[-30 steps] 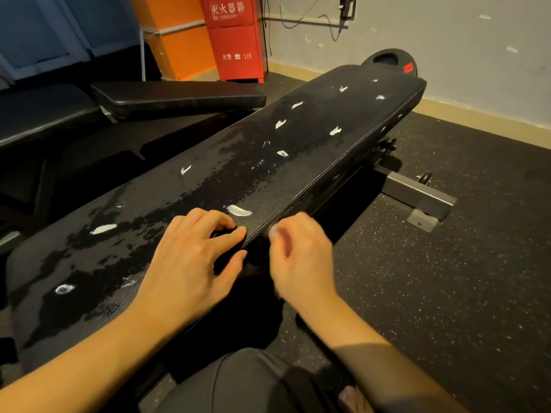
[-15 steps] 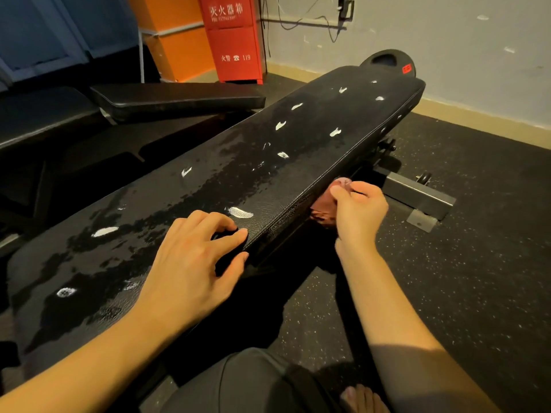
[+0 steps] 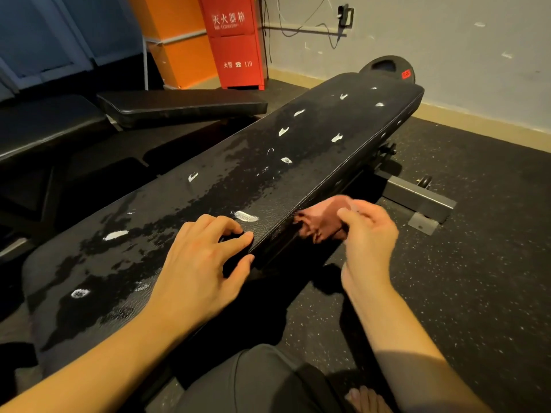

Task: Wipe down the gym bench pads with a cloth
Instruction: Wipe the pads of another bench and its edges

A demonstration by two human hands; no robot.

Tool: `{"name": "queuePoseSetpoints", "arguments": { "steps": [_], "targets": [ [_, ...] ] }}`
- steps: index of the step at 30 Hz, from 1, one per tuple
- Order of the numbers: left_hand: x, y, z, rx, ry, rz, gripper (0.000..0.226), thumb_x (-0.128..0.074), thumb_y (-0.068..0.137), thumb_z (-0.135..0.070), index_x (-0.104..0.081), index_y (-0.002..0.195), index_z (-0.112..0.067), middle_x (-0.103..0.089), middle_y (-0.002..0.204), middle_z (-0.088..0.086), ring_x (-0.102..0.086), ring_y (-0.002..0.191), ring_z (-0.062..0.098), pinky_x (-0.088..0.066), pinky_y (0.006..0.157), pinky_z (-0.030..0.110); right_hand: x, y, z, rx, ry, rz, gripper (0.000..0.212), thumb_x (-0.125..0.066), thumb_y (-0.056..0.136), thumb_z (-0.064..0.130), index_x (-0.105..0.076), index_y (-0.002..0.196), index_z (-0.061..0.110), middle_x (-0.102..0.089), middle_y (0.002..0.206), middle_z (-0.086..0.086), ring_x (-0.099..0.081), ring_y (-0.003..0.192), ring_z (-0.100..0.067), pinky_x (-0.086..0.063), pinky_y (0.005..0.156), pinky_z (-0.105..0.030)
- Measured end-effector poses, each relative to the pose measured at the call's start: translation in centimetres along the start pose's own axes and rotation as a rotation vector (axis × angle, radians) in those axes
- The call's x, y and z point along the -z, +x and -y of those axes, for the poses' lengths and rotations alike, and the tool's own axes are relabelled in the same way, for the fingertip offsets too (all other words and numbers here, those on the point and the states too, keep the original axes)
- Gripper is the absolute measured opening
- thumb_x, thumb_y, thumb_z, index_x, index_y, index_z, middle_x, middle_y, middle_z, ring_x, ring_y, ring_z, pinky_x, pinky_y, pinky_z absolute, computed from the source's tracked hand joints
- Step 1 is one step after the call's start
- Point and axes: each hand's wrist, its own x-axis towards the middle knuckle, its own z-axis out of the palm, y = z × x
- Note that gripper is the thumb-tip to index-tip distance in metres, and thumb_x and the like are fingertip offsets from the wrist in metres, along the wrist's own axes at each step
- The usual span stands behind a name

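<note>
- Bench pad (image 3: 313,162): long and black, running away from the person. Its top is wet in patches with white smears. It stands on a dark speckled floor (image 3: 465,263).
- Cloth (image 3: 320,223): reddish-brown and bunched, against the pad's side face just below the stitched edge.
- Right hand (image 3: 369,234): fingers and thumb curled round the cloth, gripping it; slightly blurred.
- Left hand (image 3: 196,263): bent fingers on the pad's top, thumb over the side, holding the edge near the cloth.
- Behind: a second black pad (image 3: 182,107) and a red cabinet (image 3: 235,43) by the wall.
</note>
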Motion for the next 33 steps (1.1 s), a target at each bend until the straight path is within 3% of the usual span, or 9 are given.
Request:
{"name": "queuePoseSetpoints", "arguments": {
  "steps": [5, 9, 12, 17, 21, 25, 27, 29, 33],
  "targets": [
    [0.0, 0.0, 0.0, 0.002, 0.0, 0.003, 0.033, -0.061, 0.09, -0.04, -0.078, 0.111, -0.02, -0.063, 0.11, -0.006, -0.056, 0.096, 0.019, -0.032, 0.084, 0.029, -1.8, 1.3, -0.8, -0.152, -0.008, -0.023, 0.031, -0.056, 0.083, -0.006, -0.067, 0.109, 0.007, -0.068, 0.086, -0.001, -0.064, 0.073, -0.019, -0.047, 0.057, -0.025],
    [0.1, 0.0, 0.0, -0.002, 0.005, 0.005, 0.033, -0.062, 0.09, -0.04, -0.078, 0.112, -0.021, -0.063, 0.11, -0.007, -0.056, 0.097, 0.019, -0.032, 0.084, 0.03, -1.4, 0.2, -0.8, -0.163, 0.0, 0.094, 0.016, -0.067, 0.091, 0.009, -0.066, 0.106, 0.005, -0.072, 0.064, 0.011, -0.071, 0.059, -0.007, -0.055, 0.057, -0.027],
    [0.1, 0.0, 0.0, -0.003, 0.006, 0.005, 0.032, -0.064, 0.089, -0.039, -0.078, 0.112, -0.021, -0.063, 0.109, -0.006, -0.056, 0.096, 0.019, -0.035, 0.084, 0.031, -1.9, -1.4, -1.0, -0.099, 0.016, 0.158, 0.011, -0.066, 0.091, 0.001, -0.064, 0.101, -0.001, -0.071, 0.063, 0.005, -0.071, 0.06, -0.012, -0.056, 0.052, -0.025],
    [0.1, 0.0, -0.1, 0.004, -0.001, 0.002, 0.032, -0.066, 0.087, -0.039, -0.078, 0.111, -0.021, -0.063, 0.108, -0.007, -0.055, 0.096, 0.019, -0.039, 0.084, 0.034, -1.2, -5.7, -4.4, 0.007, -0.338, 0.44, 0.016, -0.075, 0.078, 0.0, -0.063, 0.083, 0.009, -0.068, 0.07, -0.011, -0.063, 0.063, -0.014, -0.052, 0.061, -0.03],
    [0.3, 0.1, -0.1, 0.01, 0.002, 0.014, 0.034, -0.063, 0.088, -0.04, -0.078, 0.112, -0.021, -0.063, 0.108, -0.007, -0.055, 0.096, 0.019, -0.037, 0.084, 0.033, -2.1, -2.9, -2.4, 0.007, -0.091, 0.154, 0.011, -0.069, 0.088, 0.005, -0.062, 0.095, 0.002, -0.072, 0.078, -0.014, -0.073, 0.067, -0.021, -0.056, 0.052, -0.033],
    [0.4, 0.1, -0.3, 0.016, -0.014, 0.017, 0.033, -0.063, 0.087, -0.036, -0.078, 0.113, -0.021, -0.063, 0.108, -0.006, -0.055, 0.097, 0.02, -0.037, 0.084, 0.033, -2.5, -4.7, -4.0, -0.035, -0.116, 0.306, 0.016, -0.073, 0.088, 0.014, -0.06, 0.09, 0.005, -0.073, 0.079, -0.016, -0.074, 0.073, -0.035, -0.062, 0.062, -0.052],
    [0.4, 0.1, -0.3, 0.023, -0.014, 0.02, 0.036, -0.06, 0.087, -0.036, -0.078, 0.114, -0.021, -0.063, 0.109, -0.006, -0.055, 0.098, 0.019, -0.034, 0.085, 0.031, -1.7, -5.5, -5.5, -0.146, -0.251, 0.419, 0.013, -0.074, 0.082, 0.005, -0.061, 0.082, 0.004, -0.072, 0.078, -0.013, -0.072, 0.071, -0.029, -0.061, 0.061, -0.042],
    [0.4, 0.0, -0.3, 0.025, -0.021, 0.021, 0.037, -0.059, 0.088, -0.037, -0.078, 0.114, -0.02, -0.064, 0.11, -0.006, -0.055, 0.099, 0.019, -0.034, 0.085, 0.03, -1.0, -4.8, -6.2, -0.228, -0.271, 0.358, 0.013, -0.076, 0.079, 0.002, -0.062, 0.08, 0.002, -0.067, 0.076, -0.012, -0.067, 0.071, -0.024, -0.056, 0.06, -0.033],
    [0.4, 0.2, -0.3, 0.022, -0.019, 0.027, 0.036, -0.06, 0.088, -0.036, -0.078, 0.115, -0.02, -0.064, 0.11, -0.005, -0.054, 0.098, 0.019, -0.034, 0.084, 0.03, -1.1, -3.7, -5.6, -0.063, -0.133, 0.282, 0.024, -0.078, 0.075, 0.018, -0.061, 0.091, 0.009, -0.067, 0.09, -0.025, -0.068, 0.081, -0.039, -0.06, 0.074, -0.052]
  ]
}}
